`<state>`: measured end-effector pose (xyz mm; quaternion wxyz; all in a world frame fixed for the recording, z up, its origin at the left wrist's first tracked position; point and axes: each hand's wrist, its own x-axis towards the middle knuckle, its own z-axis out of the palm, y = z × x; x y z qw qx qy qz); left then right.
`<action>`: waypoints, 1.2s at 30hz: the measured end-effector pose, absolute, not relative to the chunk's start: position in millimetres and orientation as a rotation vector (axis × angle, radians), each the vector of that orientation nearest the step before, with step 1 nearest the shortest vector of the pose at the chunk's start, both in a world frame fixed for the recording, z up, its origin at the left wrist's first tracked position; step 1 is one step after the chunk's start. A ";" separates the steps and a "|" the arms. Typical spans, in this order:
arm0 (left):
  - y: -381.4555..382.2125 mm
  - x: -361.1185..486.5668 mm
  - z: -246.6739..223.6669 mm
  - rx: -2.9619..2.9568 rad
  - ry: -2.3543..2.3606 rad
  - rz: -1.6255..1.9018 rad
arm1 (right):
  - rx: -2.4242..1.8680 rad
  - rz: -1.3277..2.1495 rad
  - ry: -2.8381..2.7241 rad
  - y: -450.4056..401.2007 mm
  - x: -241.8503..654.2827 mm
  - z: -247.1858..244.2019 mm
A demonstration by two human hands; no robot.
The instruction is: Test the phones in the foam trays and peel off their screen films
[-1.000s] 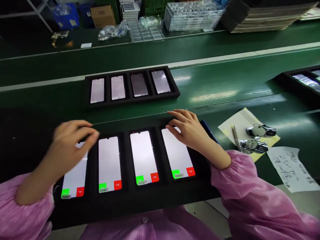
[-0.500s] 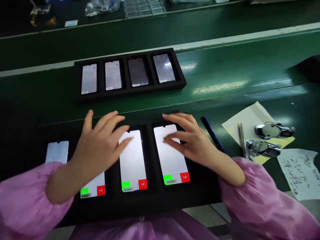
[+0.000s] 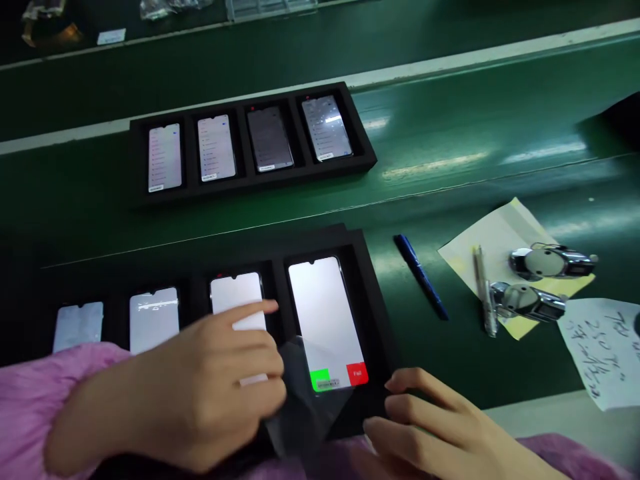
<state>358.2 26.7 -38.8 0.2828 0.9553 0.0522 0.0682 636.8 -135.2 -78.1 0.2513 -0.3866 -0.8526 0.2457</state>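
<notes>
My left hand [image 3: 215, 387] is over the black foam tray [image 3: 385, 333], index finger stretched across a phone [image 3: 236, 293] with a white screen. Its other fingers are curled, and a clear plastic film [image 3: 310, 407] hangs at them; the thumb is hidden. That film partly overlaps the lower left of the rightmost phone [image 3: 325, 320], whose white screen shows a green box and a red "Fail" box. By the tray's lower right corner is my right hand [image 3: 435, 427], fingers bent and apart, with no object visible in them. Two more phones [image 3: 154, 320] [image 3: 79, 327] lie further left, partly covered by my arm and sleeve.
Behind lies a second black tray [image 3: 250, 180] with several phones in its slots. To the right are a blue pen [image 3: 421, 277], a silver pen [image 3: 484, 293], two shiny metal devices [image 3: 550, 261] on yellow paper [image 3: 475, 233], and a handwritten sheet [image 3: 595, 347].
Both hands have come down toward me from above the phones. A clear film now shows by my left hand. The view has shifted, and the second phone from left lacks visible coloured boxes.
</notes>
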 end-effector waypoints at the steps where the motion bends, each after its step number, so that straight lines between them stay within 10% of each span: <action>1: 37.4 354.8 -38.8 2.566 0.171 0.177 | -1.064 0.554 -2.365 -132.9 637.1 -79.2; 10: 68.5 348.1 -57.2 2.725 0.566 0.425 | -1.061 0.158 -2.428 -93.0 644.4 -81.0; 17: 56.8 322.4 -39.3 2.950 1.353 -0.389 | -1.147 0.631 -1.857 -10.6 639.1 -100.5; 36: 59.8 314.9 -61.0 2.994 1.271 0.103 | -1.353 0.790 -1.294 -13.8 631.1 -102.9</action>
